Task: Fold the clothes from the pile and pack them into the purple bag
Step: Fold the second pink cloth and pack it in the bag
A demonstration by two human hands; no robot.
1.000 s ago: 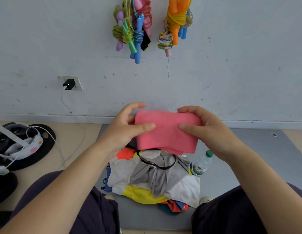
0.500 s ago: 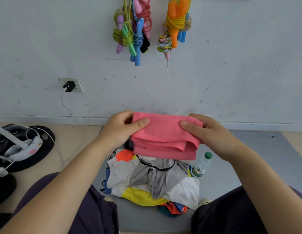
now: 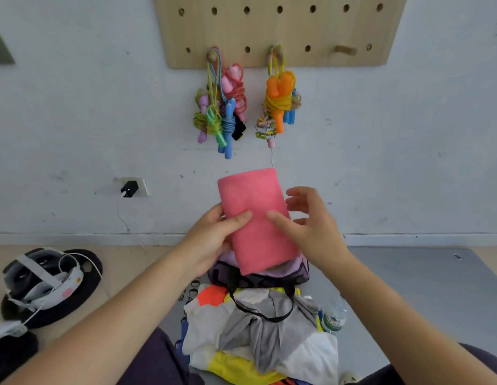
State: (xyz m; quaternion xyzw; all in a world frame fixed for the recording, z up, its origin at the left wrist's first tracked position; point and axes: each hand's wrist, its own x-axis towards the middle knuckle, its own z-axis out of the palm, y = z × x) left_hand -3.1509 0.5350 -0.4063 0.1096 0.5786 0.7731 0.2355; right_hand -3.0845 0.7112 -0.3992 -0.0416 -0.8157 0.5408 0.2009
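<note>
Pink cloth (image 3: pixel 257 218) — folded, upright rectangle — pinched by left hand (image 3: pixel 214 237); right hand (image 3: pixel 311 226) fingers spread, thumb touching.

Left hand (image 3: pixel 214 240) clenched, right hand (image 3: pixel 311 226) spread

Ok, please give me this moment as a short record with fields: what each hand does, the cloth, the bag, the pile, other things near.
left hand: grips the pink cloth's left edge, thumb on its front
right hand: fingers spread, thumb touching the cloth's front, not gripping
pink cloth: folded, held upright above the bag
purple bag: open, on the floor beyond the pile, lilac fabric inside
clothes pile: unfolded, between the knees
water bottle: right of the pile
skipping ropes: hanging from the pegboard
</note>
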